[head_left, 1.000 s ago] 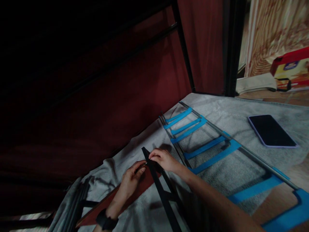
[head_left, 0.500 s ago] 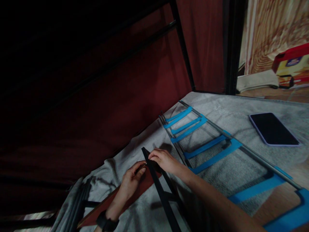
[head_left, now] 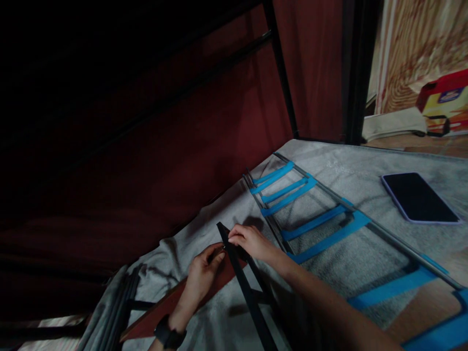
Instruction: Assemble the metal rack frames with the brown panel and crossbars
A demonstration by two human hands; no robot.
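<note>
Both hands are working at the top end of a flat black metal bar (head_left: 244, 282) that is lying diagonally on a grey fleecy blanket (head_left: 340, 170). Right hand (head_left: 249, 241) is coming in from the right, fingers curled, fingertips pinching the bar near its upper tip. Left hand (head_left: 202, 274) is sitting just below-left of that, thumb and forefinger pinched on something small and dark right against the bar; too dim to tell what it is. A black wristband (head_left: 168, 335) is showing on the left wrist.

A dark red flat board (head_left: 171, 304) is lying under the left hand and running down-left; the bar is crossing over its upper end. A short black crosspiece is joining the bar lower down.

Just right of the hands, a ladder-like frame of thin grey metal rods with bright blue fabric straps (head_left: 314, 222) is lying flat on the blanket, stretching off to the lower right. A dark-screened smartphone (head_left: 419, 198) is lying face up well apart on the far right. A bundle of dark grey rods (head_left: 117, 307) is lying at the blanket's lower left edge. A dark red fabric wall with black frame tubes (head_left: 281, 73) is standing behind.
</note>
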